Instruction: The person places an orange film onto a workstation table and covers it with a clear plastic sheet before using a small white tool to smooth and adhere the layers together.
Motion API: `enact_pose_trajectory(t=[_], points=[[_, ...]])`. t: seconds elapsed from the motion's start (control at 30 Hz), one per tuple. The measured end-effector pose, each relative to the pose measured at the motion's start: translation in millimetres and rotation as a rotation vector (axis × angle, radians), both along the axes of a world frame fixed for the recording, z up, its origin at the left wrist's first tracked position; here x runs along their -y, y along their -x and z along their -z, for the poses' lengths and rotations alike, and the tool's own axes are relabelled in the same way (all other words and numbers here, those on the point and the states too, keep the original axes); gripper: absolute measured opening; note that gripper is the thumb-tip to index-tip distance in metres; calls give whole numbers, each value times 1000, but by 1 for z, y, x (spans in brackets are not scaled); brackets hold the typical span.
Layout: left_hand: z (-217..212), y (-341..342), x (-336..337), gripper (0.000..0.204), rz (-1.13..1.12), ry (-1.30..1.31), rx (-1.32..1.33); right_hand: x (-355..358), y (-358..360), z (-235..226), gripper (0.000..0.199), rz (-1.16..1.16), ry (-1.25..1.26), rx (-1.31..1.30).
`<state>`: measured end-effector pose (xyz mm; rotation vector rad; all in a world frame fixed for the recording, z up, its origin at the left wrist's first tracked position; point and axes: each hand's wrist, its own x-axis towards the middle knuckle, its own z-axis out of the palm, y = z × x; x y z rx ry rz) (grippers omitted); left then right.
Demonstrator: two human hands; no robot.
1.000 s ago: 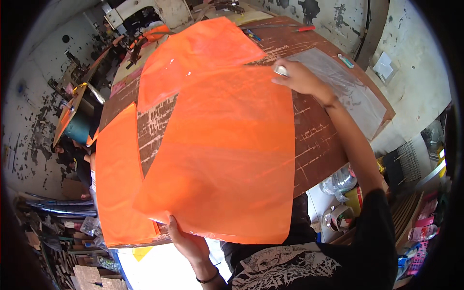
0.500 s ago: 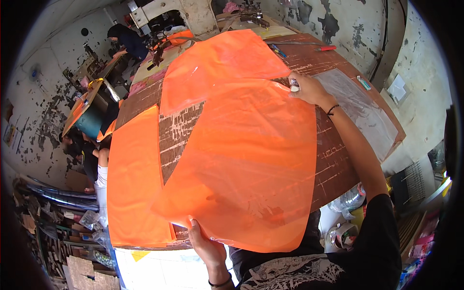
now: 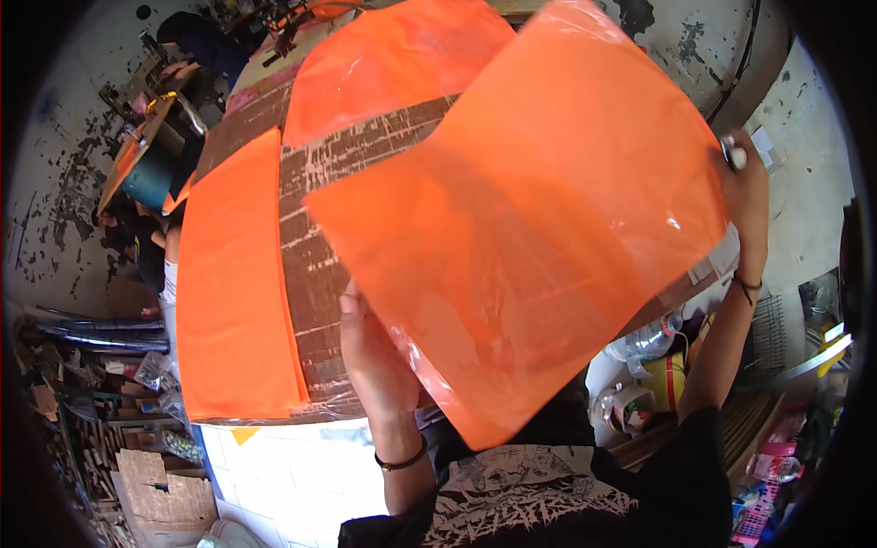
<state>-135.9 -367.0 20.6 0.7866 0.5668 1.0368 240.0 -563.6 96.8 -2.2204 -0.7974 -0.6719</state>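
Observation:
A translucent orange plastic sheet (image 3: 548, 210) is raised and tilted above the table in front of me. My right hand (image 3: 744, 196) grips its right edge, and a small white-and-dark object (image 3: 735, 155) shows at those fingers, too small to name. My left hand (image 3: 375, 356) is at the sheet's lower left edge, thumb up beside it; its other fingers are hidden behind the plastic. On the table's left lies a stack of orange pieces (image 3: 233, 283). Another orange sheet (image 3: 393, 64) is spread at the far side, partly covered by the raised one.
The worn brown tabletop (image 3: 315, 265) shows between the orange pieces. At left, a person (image 3: 142, 260) sits low and another person (image 3: 206, 46) leans over a workbench. Below right are a plastic bottle (image 3: 649, 338) and clutter; wood scraps (image 3: 82, 447) fill the lower left.
The sheet has been lifted and turned, its far part swinging up and right. My right hand has moved right and my left hand upward. The view has shifted too.

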Motion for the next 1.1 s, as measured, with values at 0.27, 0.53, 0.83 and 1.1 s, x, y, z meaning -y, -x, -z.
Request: enact_pose_trajectory(t=[0.27, 0.53, 0.83, 1.1], points=[[22, -10, -3, 81, 58, -953, -864, 102, -7, 81, 27, 143, 56, -231], [11, 62, 51, 81, 230, -335, -583, 122, 136, 87, 20, -70, -442, -733], [60, 65, 113, 34, 41, 20, -292, 86, 254, 150, 23, -642, -362, -1751], [87, 51, 119, 30, 368, 70, -231, 68, 288, 175, 37, -718, -360, -1970]])
